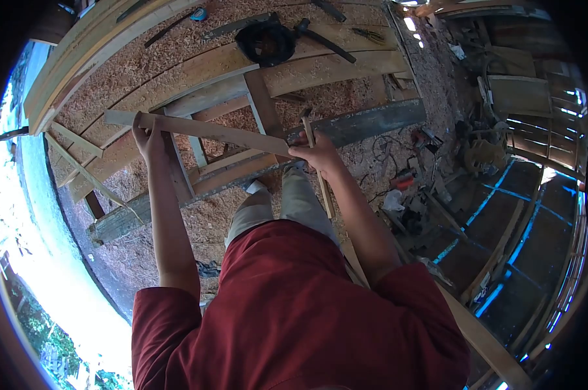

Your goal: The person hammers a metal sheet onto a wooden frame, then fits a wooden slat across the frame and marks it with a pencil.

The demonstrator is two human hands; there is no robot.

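A long, narrow wooden board [216, 132] is held up in front of me, slanting down from left to right. My left hand [149, 135] is closed around it near its left end. At the other end, my right hand [318, 154] grips the board and also has a slim wooden-handled hammer [324, 188] in it, its small dark head showing above the fingers. Below the board lies a wooden frame [262, 104] with crosspieces, resting among planks on the shavings-covered floor. My fingertips are partly hidden in both grips.
Farther off lie a black bowl-like container [245, 47], a dark hammer [326, 42], pliers [370, 34] and a blue tape measure [199, 13]. Stacked boards [63, 71] stand at upper left. A red tool [404, 181] and clutter are on the right.
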